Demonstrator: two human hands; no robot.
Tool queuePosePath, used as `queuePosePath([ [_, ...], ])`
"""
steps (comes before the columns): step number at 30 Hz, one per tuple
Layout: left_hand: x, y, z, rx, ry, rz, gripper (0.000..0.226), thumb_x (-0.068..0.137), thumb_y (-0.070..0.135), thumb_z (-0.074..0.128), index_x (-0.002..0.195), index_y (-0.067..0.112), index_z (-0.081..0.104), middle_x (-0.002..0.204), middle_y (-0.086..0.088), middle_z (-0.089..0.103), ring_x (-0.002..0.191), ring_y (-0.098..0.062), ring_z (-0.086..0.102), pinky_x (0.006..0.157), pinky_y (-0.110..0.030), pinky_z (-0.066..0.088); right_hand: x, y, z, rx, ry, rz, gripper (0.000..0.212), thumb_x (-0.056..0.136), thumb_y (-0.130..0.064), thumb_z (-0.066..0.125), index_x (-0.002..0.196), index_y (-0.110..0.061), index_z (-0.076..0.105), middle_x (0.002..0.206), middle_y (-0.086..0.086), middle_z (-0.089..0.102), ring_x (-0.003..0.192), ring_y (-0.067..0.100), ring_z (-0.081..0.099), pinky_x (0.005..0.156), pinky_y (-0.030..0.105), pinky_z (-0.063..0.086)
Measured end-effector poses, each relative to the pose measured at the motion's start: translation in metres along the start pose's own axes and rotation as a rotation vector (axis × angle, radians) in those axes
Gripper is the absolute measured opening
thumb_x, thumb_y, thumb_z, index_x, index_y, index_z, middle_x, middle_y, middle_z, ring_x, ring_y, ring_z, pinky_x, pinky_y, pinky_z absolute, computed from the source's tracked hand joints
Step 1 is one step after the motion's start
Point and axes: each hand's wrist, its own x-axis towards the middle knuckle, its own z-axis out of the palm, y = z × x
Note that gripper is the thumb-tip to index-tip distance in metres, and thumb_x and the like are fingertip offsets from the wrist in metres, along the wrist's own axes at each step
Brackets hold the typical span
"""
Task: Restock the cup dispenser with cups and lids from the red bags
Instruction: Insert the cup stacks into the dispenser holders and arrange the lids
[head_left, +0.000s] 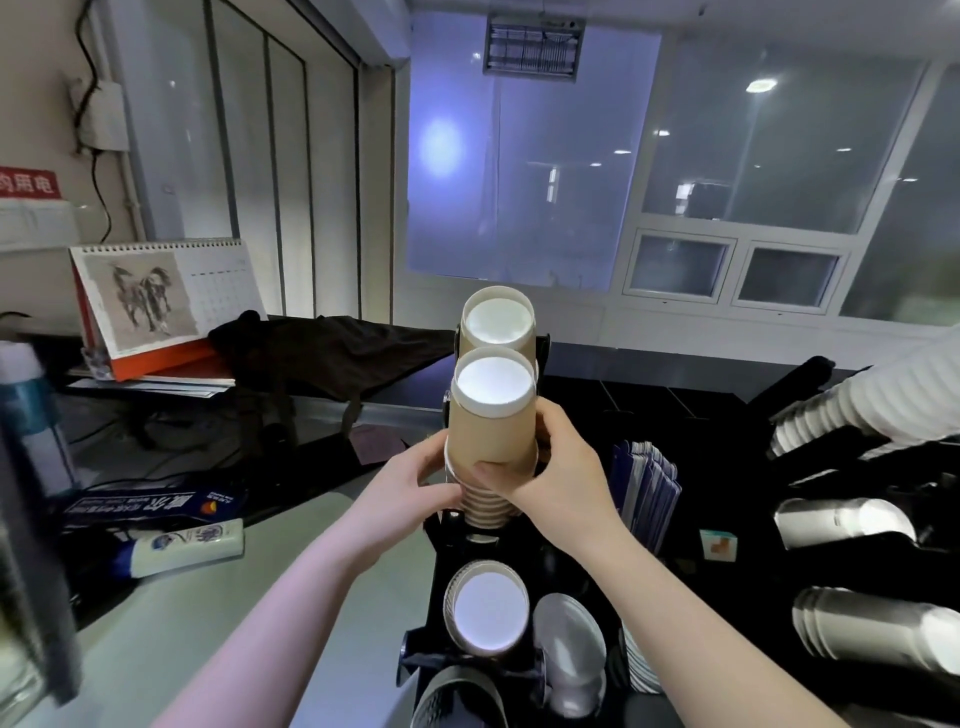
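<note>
— Where is the cup stack (491, 441) held?

— Over the black dispenser (441, 530), at a slot in its upper part. It is gripped from both sides: the left hand (415, 488) is curled round the lower rims, the right hand (558, 467) is wrapped round the sleeve, thumb across the front.

— What is seen behind it?

— A second stack (498, 325) is seated just behind. Nearer the camera, a lower slot is filled by another stack (488, 613), with lids (569, 644) beside it.

— And to the sides?

— A calendar (161, 296) is stood at the left; white cups (857, 405) are racked at the right.
</note>
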Motion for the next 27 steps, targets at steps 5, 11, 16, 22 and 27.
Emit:
queuePosePath([
  [5,-0.004,-0.001,0.0,-0.012,0.031,-0.042,0.058,0.084,0.004,0.06,0.136,0.027,0.049,0.132,0.013,0.058,0.125,-0.003,0.05,0.106,-0.034,0.041,-0.005,0.013,0.006,-0.03,-0.011,0.019,0.065,0.053,-0.056,0.082,0.107,-0.049,0.047,0.109,-0.026,0.06,0.101,-0.01,0.056,0.077,0.007,0.045],
  [11,-0.01,-0.002,-0.002,0.01,0.06,-0.079,0.063,0.087,0.0,0.058,0.143,0.023,0.041,0.142,0.01,0.05,0.132,-0.003,0.042,0.112,-0.035,0.034,-0.008,0.014,0.005,-0.107,-0.101,0.065,0.076,0.053,-0.052,0.08,0.119,-0.045,0.042,0.118,-0.023,0.054,0.108,-0.005,0.051,0.083,0.013,0.041],
  [16,-0.014,-0.003,0.001,-0.013,0.052,-0.025,0.06,0.085,-0.005,0.054,0.13,0.034,0.051,0.126,0.021,0.061,0.121,0.004,0.051,0.1,-0.024,0.041,-0.012,0.007,0.005,-0.12,-0.091,-0.072,0.059,0.07,-0.041,0.077,0.124,-0.036,0.051,0.12,-0.019,0.057,0.112,0.0,0.052,0.095,0.029,0.047],
  [22,-0.014,-0.004,0.003,-0.004,0.054,-0.004,0.06,0.084,-0.006,0.054,0.131,0.032,0.052,0.125,0.018,0.062,0.12,0.003,0.052,0.1,-0.026,0.042,-0.009,0.007,-0.004,-0.097,-0.136,-0.042,0.055,0.066,-0.046,0.076,0.116,-0.038,0.055,0.115,-0.022,0.06,0.108,-0.004,0.054,0.089,0.024,0.047],
  [27,-0.003,0.002,-0.008,-0.044,0.301,0.047,0.046,0.086,0.004,0.06,0.124,0.029,0.055,0.121,0.012,0.062,0.111,0.001,0.058,0.098,-0.027,0.046,0.012,-0.001,-0.018,-0.034,0.168,-0.026,0.045,0.067,-0.046,0.075,0.107,-0.04,0.054,0.109,-0.015,0.059,0.099,-0.001,0.056,0.083,0.023,0.05],
])
